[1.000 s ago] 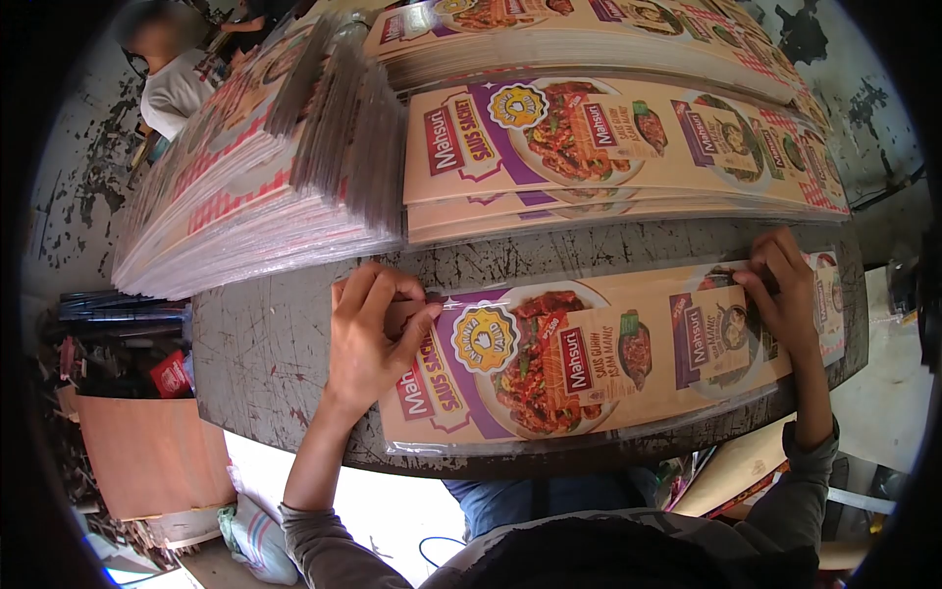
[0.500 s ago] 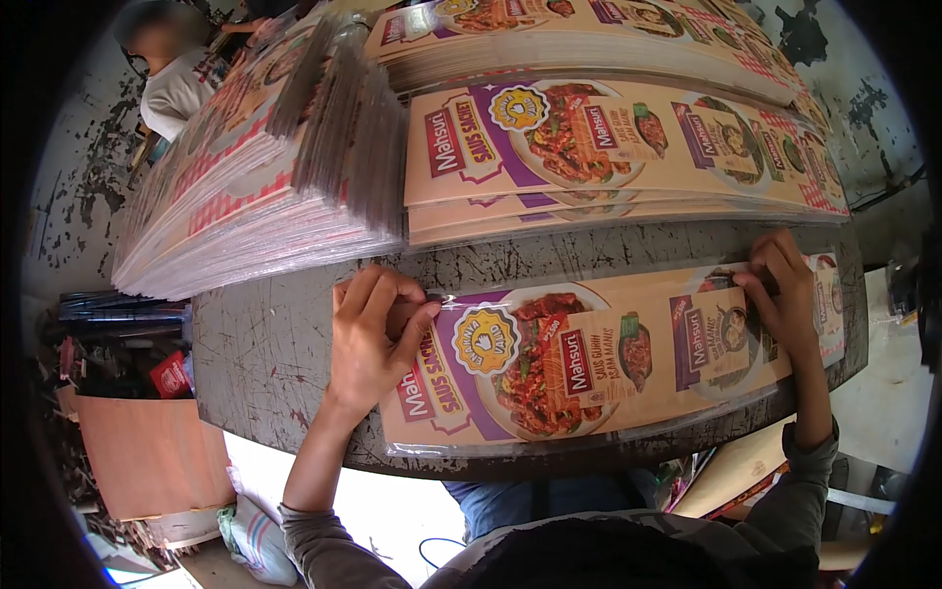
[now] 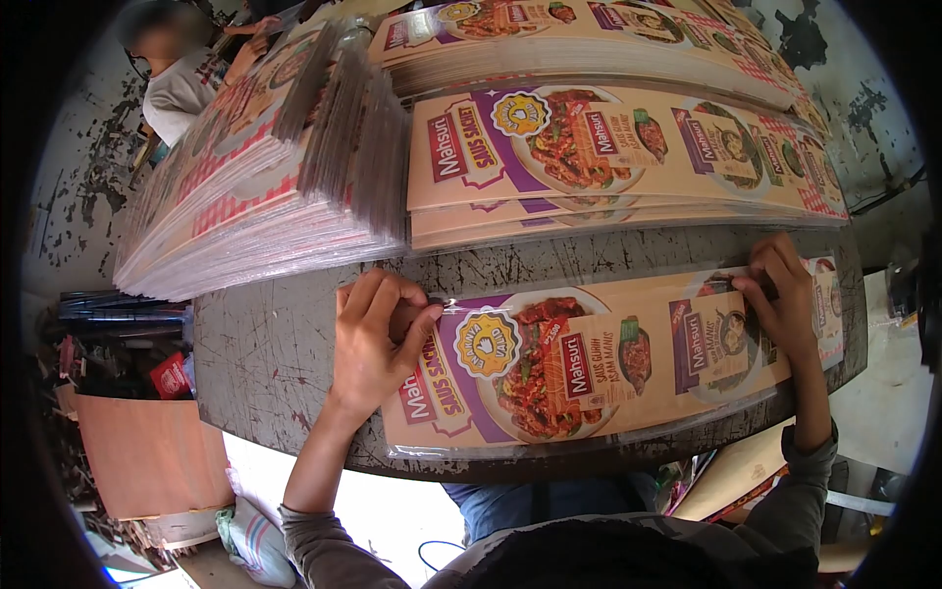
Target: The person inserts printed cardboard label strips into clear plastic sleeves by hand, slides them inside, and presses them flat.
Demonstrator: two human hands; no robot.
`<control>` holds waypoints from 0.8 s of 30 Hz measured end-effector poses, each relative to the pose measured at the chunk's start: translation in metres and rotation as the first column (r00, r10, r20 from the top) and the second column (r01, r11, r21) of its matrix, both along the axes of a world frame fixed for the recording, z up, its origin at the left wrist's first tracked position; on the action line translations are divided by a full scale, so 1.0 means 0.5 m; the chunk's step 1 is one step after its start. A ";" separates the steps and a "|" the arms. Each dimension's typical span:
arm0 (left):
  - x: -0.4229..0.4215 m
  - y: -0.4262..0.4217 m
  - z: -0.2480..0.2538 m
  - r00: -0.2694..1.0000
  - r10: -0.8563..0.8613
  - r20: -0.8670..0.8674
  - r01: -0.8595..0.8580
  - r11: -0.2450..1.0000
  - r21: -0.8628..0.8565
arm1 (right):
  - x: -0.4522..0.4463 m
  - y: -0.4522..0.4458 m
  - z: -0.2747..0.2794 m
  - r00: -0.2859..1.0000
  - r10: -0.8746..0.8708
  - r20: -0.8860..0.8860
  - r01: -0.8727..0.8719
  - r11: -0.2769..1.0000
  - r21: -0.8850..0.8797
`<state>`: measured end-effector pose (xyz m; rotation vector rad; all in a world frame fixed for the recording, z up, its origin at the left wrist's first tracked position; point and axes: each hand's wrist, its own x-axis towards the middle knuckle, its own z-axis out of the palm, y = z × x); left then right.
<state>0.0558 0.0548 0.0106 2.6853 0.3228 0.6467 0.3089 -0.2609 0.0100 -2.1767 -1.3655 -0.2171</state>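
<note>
Co-worker's hand (image 3: 259, 41), far left, shifted; both working hands barely. Long tan-and-purple printed sheet in clear plastic (image 3: 603, 368) lies near side of worn grey table (image 3: 260, 368), long axis left-right. Left hand (image 3: 378, 334) pinches far-left corner; right hand (image 3: 782, 294), far edge toward right.

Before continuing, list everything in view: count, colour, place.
Plastic-covered Mahsuri sheet: at least one, tan and purple, under both hands.
Mahsuri stacks: at least three, mostly tan, table's far side.
Table: one, scratched grey, centre.
Panel: one, brown, lower left.
Packet: one, red, left of table.
Striped sack: one, whitish, lower left.
Person: at least one, pale shirt, upper left.
Left hand: one, bare, sheet's left end.
Right hand: one, bare, sheet's right part.
Sleeves: two, grey, bottom.
</note>
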 end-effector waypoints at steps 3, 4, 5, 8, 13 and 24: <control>-0.001 -0.001 0.000 1.000 0.002 -0.002 -0.002 1.000 0.000 | 0.000 0.000 0.001 1.000 -0.003 -0.019 0.003 1.000 -0.004; -0.001 -0.001 0.000 1.000 0.005 -0.004 -0.005 1.000 0.002 | 0.001 0.000 0.002 1.000 -0.003 -0.016 0.003 1.000 -0.002; 0.000 -0.001 0.001 1.000 0.005 -0.002 -0.005 1.000 0.004 | 0.001 0.000 0.002 1.000 0.004 -0.008 -0.004 1.000 -0.001; 0.001 -0.003 0.002 1.000 0.004 0.003 -0.004 1.000 0.003 | 0.000 0.001 0.003 1.000 0.013 0.003 -0.013 1.000 0.003; 0.001 -0.002 -0.004 1.000 -0.001 0.025 0.002 1.000 -0.018 | 0.001 -0.001 0.000 1.000 0.007 -0.022 -0.007 1.000 0.007; 0.000 0.003 -0.020 0.998 -0.031 0.051 0.033 0.999 -0.038 | 0.002 -0.001 -0.005 1.000 -0.003 -0.021 0.003 1.000 0.018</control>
